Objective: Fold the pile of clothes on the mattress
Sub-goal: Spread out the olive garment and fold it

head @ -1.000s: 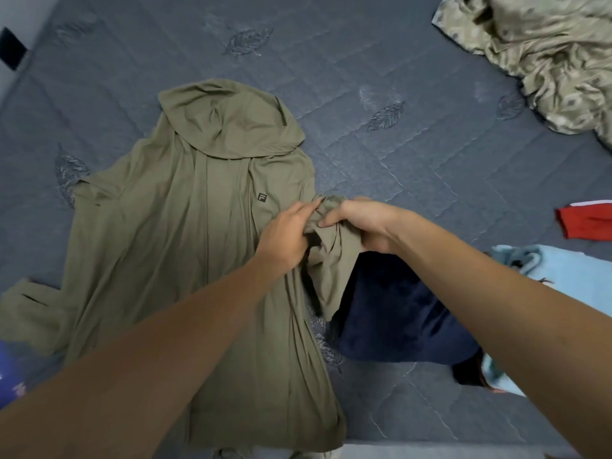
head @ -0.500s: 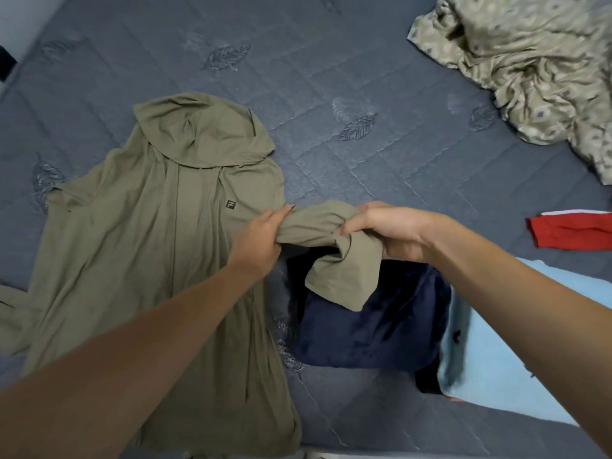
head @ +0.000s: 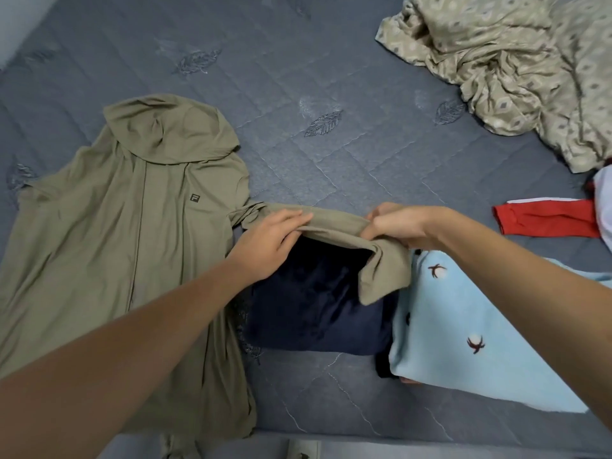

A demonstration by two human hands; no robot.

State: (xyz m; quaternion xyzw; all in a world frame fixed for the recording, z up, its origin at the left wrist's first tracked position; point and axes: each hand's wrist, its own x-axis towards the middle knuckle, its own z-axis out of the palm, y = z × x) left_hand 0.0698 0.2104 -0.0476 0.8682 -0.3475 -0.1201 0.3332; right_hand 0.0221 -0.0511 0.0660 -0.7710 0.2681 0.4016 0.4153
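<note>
An olive-green hooded jacket (head: 126, 233) lies spread front-up on the grey quilted mattress (head: 298, 77), hood toward the far side. Its right sleeve (head: 337, 223) is stretched sideways to the right. My left hand (head: 271, 240) grips the sleeve near the shoulder. My right hand (head: 397, 226) grips it farther out, and the cuff end (head: 384, 276) hangs down past that hand. Under the sleeve lies a folded navy garment (head: 314, 313).
A light blue cloth with small dark motifs (head: 463, 326) lies right of the navy garment. A red piece with a white edge (head: 546, 217) sits at the right. A crumpled beige patterned fabric (head: 516, 67) fills the far right corner. The mattress's near edge runs along the bottom.
My hands have moved apart and the sleeve, bunched between them before, is now pulled out straight to the right. The view has shifted right, showing more of the blue cloth.
</note>
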